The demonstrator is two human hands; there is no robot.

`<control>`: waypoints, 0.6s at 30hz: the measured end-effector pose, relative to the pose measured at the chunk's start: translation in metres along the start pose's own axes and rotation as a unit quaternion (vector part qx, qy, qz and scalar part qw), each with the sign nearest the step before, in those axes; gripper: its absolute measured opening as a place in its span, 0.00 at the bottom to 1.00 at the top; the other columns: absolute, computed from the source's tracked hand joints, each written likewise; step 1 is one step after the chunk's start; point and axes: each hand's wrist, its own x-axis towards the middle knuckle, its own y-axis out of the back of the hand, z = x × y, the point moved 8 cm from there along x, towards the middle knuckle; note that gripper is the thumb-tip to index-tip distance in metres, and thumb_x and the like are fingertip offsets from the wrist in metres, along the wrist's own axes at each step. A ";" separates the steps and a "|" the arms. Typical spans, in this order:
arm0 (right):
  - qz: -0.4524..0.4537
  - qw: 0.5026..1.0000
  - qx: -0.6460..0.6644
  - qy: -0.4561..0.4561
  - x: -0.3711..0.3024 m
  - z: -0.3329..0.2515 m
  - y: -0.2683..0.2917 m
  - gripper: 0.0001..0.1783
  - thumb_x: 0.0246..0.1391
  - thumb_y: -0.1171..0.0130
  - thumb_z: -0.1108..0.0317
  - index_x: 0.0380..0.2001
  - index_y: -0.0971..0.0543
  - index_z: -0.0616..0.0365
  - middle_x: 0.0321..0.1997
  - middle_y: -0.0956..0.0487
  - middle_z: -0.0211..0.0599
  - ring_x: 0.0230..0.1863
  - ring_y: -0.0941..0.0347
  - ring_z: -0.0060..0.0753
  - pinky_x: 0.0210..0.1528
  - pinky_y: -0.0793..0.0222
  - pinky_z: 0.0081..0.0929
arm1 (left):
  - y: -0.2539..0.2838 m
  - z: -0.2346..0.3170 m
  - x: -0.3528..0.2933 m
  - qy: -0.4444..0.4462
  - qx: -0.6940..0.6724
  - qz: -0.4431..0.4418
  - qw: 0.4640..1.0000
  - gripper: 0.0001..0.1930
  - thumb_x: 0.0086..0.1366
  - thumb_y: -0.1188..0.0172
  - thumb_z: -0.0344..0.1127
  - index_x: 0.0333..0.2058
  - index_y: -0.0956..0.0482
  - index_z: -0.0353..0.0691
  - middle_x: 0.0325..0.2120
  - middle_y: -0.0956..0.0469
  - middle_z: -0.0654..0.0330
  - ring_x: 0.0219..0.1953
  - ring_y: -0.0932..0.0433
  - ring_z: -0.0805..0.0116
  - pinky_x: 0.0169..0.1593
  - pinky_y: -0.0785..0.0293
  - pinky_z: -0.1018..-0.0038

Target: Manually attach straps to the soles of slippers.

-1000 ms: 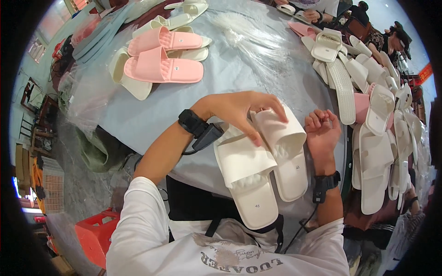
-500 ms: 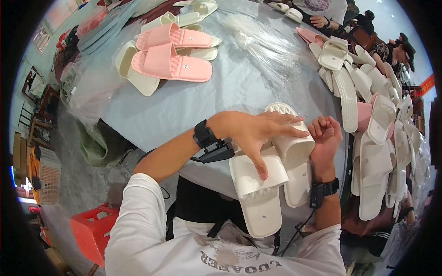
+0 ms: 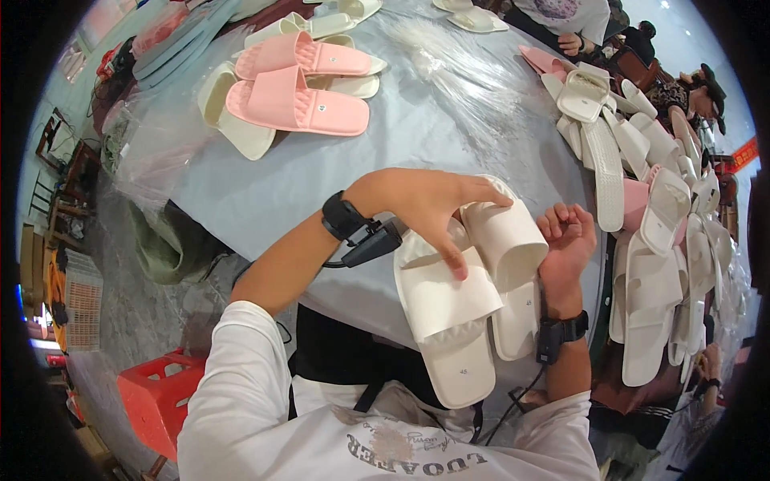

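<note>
A pair of cream slippers lies in front of me, the left slipper (image 3: 451,301) turned slightly and the right slipper (image 3: 513,276) beside it. Across their toe ends reaches my left hand (image 3: 425,210), its thumb on the left slipper's strap and a finger at the toe end of the right one. The hand spans the pair and grips it; its other fingers are hidden. My right hand (image 3: 568,244) rests against the outer side of the right slipper, palm turned up and fingers curled. I see nothing in those fingers; its thumb is mostly hidden.
Pink slippers (image 3: 301,108) lie on cream ones at the far left of the table. Clear plastic bags (image 3: 461,76) spread at the back. A heap of cream and pink slippers (image 3: 646,280) lines the right side. A red stool (image 3: 160,397) stands lower left. Another person (image 3: 561,20) sits far right.
My left hand has shifted a little left and drawn its spread fingers in on the slippers. The left slipper has turned slightly. My right hand has stayed nearly still.
</note>
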 end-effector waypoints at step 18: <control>0.024 1.000 0.003 0.014 0.002 -0.002 0.003 0.14 0.61 0.43 0.65 0.23 0.34 0.51 0.25 0.35 0.27 0.22 0.46 0.24 0.28 0.44 0.26 | 0.012 -0.010 -0.001 0.023 -0.004 0.016 1.000 0.53 0.41 0.14 0.47 0.68 0.28 0.46 0.56 0.21 0.57 0.45 0.19 0.65 0.50 0.21 0.68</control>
